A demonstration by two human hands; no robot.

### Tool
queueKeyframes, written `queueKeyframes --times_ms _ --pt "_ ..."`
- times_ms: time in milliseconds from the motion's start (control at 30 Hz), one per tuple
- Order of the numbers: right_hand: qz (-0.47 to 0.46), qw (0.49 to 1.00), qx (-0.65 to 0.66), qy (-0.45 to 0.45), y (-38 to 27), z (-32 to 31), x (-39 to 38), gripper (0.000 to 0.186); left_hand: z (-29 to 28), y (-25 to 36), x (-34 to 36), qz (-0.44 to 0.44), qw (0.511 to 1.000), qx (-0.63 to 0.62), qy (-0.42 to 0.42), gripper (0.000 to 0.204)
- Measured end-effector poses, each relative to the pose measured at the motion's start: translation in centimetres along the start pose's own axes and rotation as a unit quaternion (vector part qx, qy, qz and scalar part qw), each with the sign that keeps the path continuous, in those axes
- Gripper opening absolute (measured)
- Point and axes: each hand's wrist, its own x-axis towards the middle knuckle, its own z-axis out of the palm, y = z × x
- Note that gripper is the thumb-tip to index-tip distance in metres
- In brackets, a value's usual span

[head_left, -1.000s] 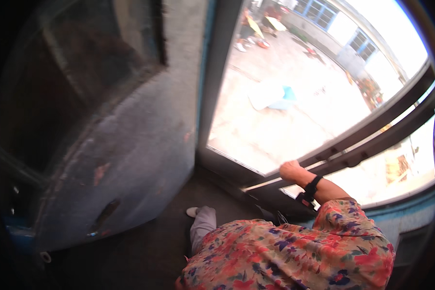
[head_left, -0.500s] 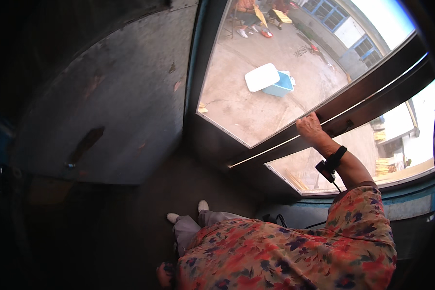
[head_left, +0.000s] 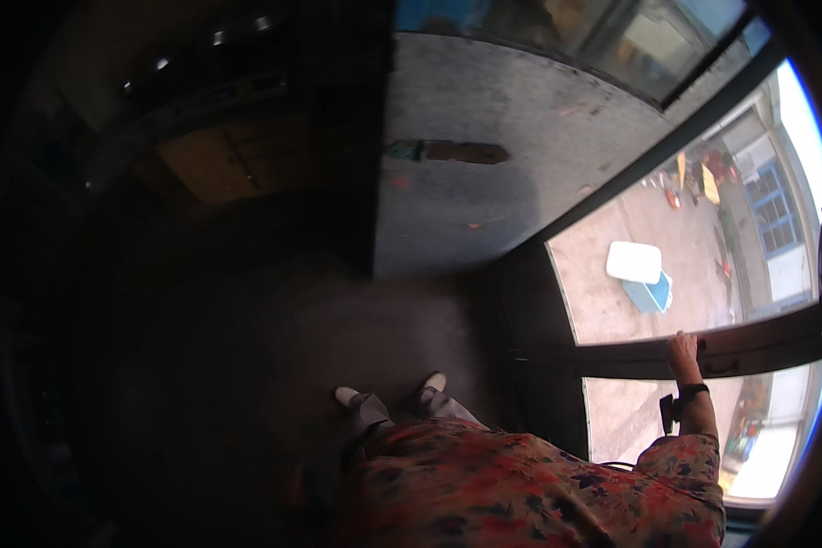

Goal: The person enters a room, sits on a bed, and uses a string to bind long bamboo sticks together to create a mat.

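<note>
The left hand (head_left: 309, 486) seems a dim patch beside the shirt (head_left: 539, 475), too dark to tell whether it grips; the right hand (head_left: 683, 353) is curled around the dark frame of the glazed door (head_left: 630, 357), its fingertips hidden. Left to right, pale shoes (head_left: 346, 395) stand on a dark floor (head_left: 402, 338), a grey panel (head_left: 484, 201) rises beyond, and the glazed door fills the right side, a curved handle (head_left: 723, 369) just beside the right hand. Fingers could be pinched if the frame swung, and poor light underfoot could cause a stumble
</note>
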Motion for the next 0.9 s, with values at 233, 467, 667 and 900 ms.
queueKeyframes --times_ms 233,467,667,900 --pt "-0.202 0.927 0.237 -0.208 -25.2 -7.2 2.9 0.02 -8.6 -1.3 0.2 -0.46 0.803 -0.376 0.041 0.038" --pt "-0.754 0.626 0.193 0.057 -54.9 -31.2 -6.8 0.032 -17.4 -1.4 4.3 -0.406 0.678 -0.575 0.212 0.029" --pt "-0.935 0.283 0.215 0.021 -68.5 -46.2 -17.3 0.032 -27.3 -3.4 9.4 -0.227 0.572 -0.692 0.377 0.028" --pt "-0.962 0.18 0.185 -0.088 -78.0 -59.2 -26.4 0.037 -36.7 -8.2 12.0 -0.219 0.469 -0.694 0.501 0.033"
